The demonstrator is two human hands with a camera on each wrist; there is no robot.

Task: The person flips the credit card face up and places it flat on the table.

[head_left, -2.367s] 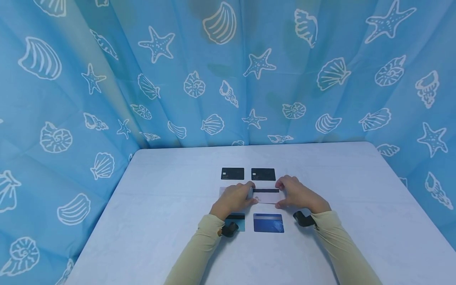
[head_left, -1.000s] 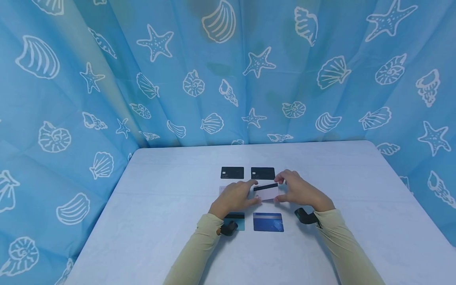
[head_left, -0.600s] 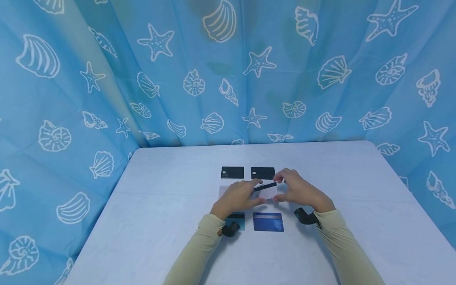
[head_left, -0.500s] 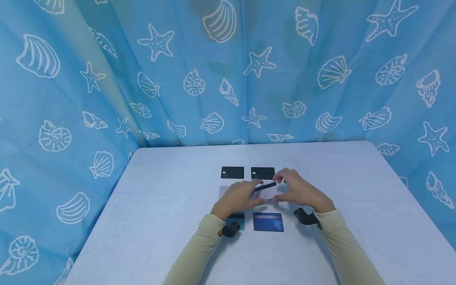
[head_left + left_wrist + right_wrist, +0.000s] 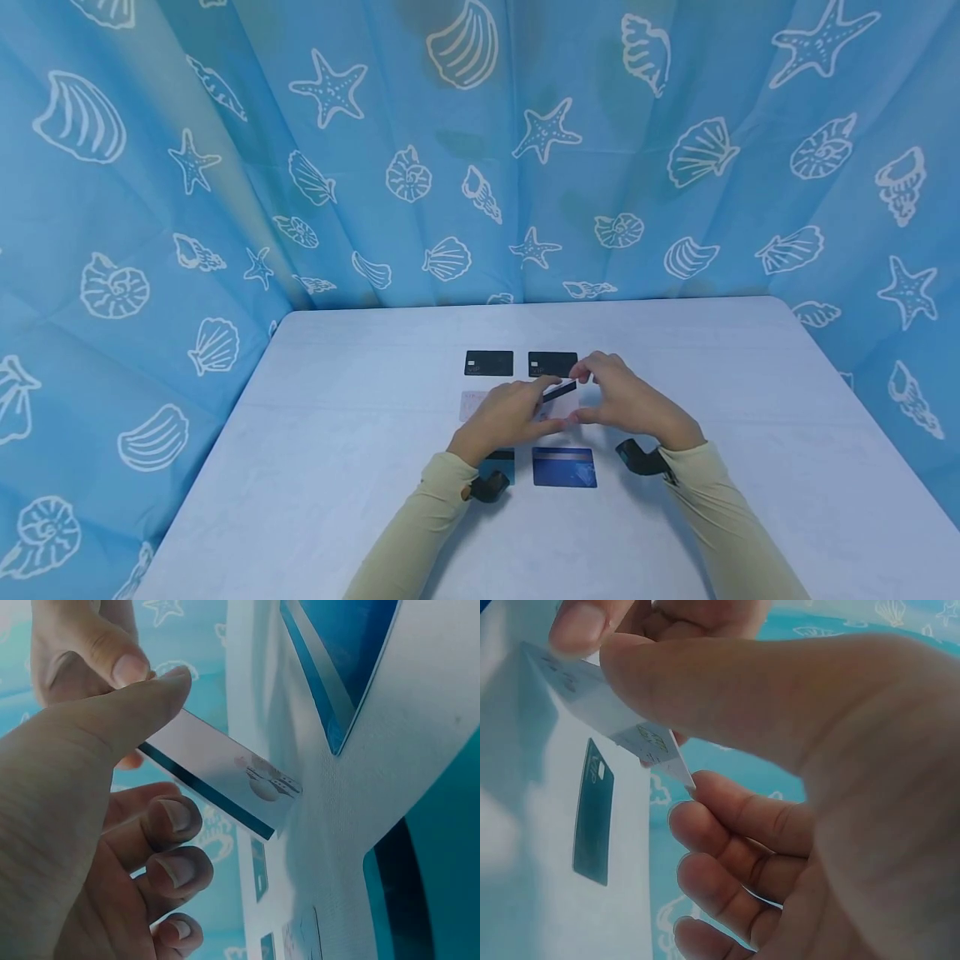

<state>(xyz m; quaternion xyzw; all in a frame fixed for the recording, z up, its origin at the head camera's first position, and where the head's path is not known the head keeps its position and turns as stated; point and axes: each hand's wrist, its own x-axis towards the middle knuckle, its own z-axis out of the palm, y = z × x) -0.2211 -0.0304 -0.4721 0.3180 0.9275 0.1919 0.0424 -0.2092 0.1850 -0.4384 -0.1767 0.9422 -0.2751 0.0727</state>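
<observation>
A white card [image 5: 561, 406] with a black magnetic stripe is held tilted between both hands. In the left wrist view its striped face [image 5: 225, 772] shows, with one end low near the tabletop and the other raised. My right hand [image 5: 630, 402] pinches the raised end by its long edges, the index fingertip right at a corner in the right wrist view. My left hand [image 5: 501, 417] has its thumb at the near edge and its index finger at the far edge. The two thumb tips nearly meet. The card's other face [image 5: 604, 701], with faint print, shows in the right wrist view.
Two black VIP cards [image 5: 489, 363] lie behind the hands. A pale card [image 5: 470, 403] is partly covered by the left hand. Nearer lie a blue card [image 5: 564, 467] and a teal card [image 5: 501, 468], half behind the left wrist. A white cloth [image 5: 360, 400] covers the table.
The white card, flat at first, has its right end lifted and tilts more steeply. My left hand has slid right along it, and the two hands have come closer together.
</observation>
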